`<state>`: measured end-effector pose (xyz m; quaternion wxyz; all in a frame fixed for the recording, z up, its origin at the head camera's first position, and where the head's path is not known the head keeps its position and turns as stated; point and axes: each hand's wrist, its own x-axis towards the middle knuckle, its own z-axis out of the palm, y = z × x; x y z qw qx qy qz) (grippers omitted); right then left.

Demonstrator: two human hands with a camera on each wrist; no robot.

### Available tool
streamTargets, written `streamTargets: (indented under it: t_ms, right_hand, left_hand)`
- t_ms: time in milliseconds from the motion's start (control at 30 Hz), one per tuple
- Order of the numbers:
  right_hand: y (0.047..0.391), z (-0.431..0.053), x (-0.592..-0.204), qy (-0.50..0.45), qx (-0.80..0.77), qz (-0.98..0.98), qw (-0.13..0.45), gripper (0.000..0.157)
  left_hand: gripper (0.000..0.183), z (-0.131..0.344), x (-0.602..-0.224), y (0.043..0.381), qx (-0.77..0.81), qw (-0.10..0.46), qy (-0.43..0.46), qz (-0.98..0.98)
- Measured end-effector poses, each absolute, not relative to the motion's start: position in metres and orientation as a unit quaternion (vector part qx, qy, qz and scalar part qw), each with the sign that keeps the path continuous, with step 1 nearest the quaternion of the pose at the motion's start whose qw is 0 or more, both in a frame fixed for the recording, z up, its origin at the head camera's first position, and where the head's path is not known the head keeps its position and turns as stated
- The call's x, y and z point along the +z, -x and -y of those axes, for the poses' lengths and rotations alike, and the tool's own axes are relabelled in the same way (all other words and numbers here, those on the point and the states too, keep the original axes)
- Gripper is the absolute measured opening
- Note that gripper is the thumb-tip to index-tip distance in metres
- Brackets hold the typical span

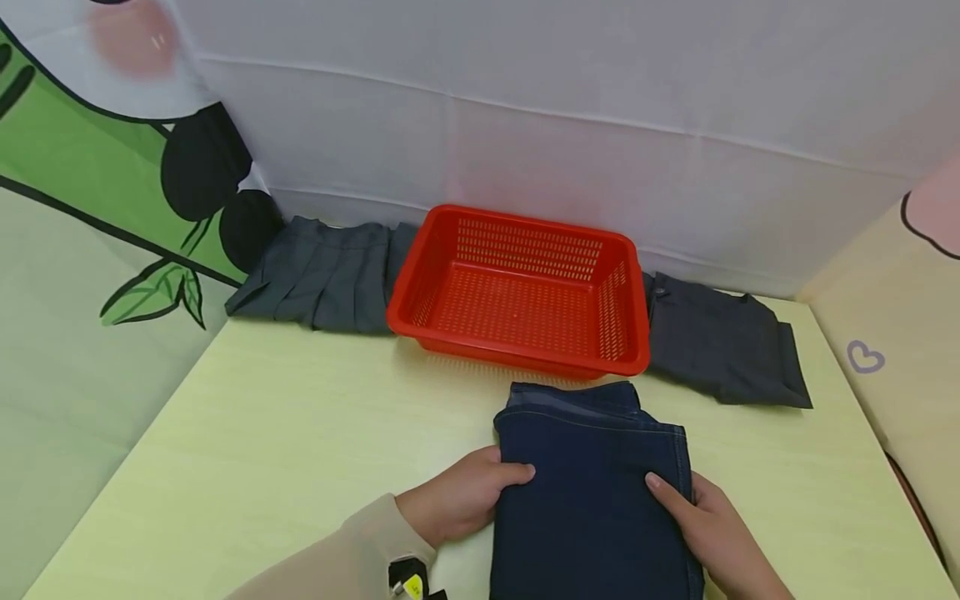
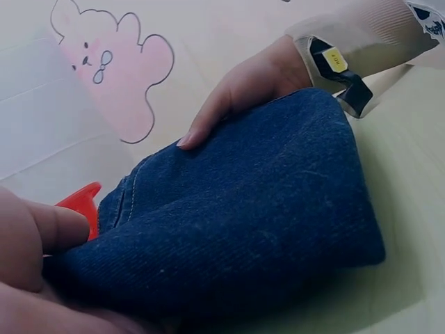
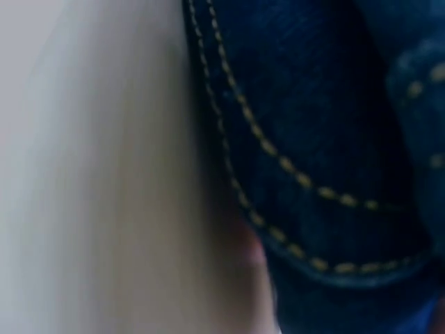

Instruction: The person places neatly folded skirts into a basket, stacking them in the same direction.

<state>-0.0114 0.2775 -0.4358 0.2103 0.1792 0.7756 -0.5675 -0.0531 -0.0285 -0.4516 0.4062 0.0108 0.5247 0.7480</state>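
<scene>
A folded dark-blue denim garment (image 1: 588, 508), with pale stitching along its edges, is held just in front of the basket. My left hand (image 1: 467, 492) grips its left side, thumb on top and fingers underneath. On the opposite side, my right hand (image 1: 708, 521) pinches the edge with its thumb over the cloth; its other fingers are mostly hidden. In the left wrist view the denim (image 2: 243, 202) stretches between both hands, raised off the table at the near end. Close up in the right wrist view, stitched denim (image 3: 313, 125) fills the right half.
Behind the denim stands a red plastic basket (image 1: 517, 363) with nothing inside. Dark grey folded clothes (image 1: 322, 275) lie to its left, and a folded dark garment (image 1: 720, 342) to its right. White cloth (image 1: 562, 108) hangs behind the pale table (image 1: 285, 450); printed cloth flanks both sides.
</scene>
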Motion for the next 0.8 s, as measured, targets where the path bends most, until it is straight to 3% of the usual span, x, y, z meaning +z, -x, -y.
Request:
streamTargets:
  t_ms: [800]
  right_hand:
    - [0.030,-0.210,-0.434,-0.064,-0.677,-0.700,0.219,0.066]
  left_hand:
    - [0.061,0.109,-0.443,0.061,0.761,0.373,0.000,-0.531]
